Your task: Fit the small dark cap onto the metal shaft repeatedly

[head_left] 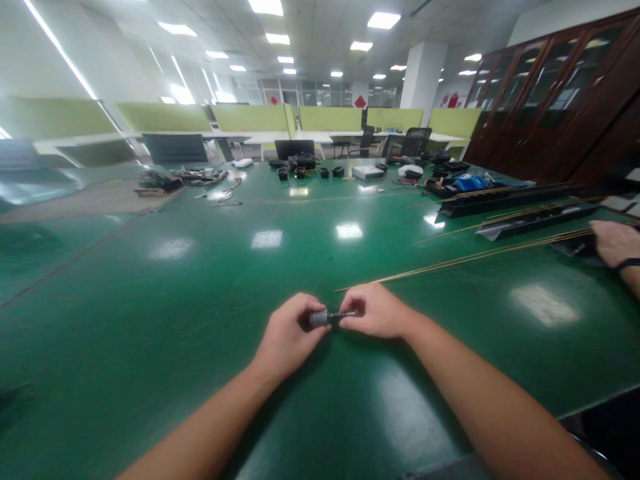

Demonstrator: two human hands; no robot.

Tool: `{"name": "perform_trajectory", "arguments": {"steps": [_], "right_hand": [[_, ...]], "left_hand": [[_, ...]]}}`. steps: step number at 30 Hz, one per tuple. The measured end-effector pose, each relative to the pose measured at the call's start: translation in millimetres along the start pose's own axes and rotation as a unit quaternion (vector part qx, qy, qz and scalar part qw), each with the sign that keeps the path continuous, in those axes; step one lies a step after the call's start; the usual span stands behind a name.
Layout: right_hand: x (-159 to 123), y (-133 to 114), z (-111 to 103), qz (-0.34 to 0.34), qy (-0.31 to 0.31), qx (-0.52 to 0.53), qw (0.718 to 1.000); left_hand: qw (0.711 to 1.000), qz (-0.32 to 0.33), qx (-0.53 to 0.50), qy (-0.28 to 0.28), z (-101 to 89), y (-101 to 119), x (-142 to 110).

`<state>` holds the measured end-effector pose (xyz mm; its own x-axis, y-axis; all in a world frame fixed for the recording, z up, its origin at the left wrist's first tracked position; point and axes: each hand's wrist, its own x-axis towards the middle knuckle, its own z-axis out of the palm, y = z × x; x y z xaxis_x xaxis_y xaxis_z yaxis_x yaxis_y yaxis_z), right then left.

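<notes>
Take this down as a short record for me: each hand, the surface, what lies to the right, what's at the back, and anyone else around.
Left hand: the left hand grips a small grey cylinder
Right hand: the right hand pinches a thin dark piece at the cylinder's right end; whether they are joined is unclear
Surface: glossy green tabletop
To the right: thin brass-coloured rods and long dark strips
Back: white box, among other items
Others: another person's hand, far right, dark wristband
</notes>
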<state>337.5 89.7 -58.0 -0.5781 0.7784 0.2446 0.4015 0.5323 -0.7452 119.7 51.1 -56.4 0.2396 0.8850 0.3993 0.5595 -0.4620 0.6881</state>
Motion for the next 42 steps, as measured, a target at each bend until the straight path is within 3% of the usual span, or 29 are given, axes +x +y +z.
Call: {"name": "perform_trajectory", "arguments": {"steps": [42], "right_hand": [[0, -3, -12, 0.036, 0.017, -0.025, 0.999]], "left_hand": [[1.000, -0.022, 0.005, 0.017, -3.8, -3, 2]]}}
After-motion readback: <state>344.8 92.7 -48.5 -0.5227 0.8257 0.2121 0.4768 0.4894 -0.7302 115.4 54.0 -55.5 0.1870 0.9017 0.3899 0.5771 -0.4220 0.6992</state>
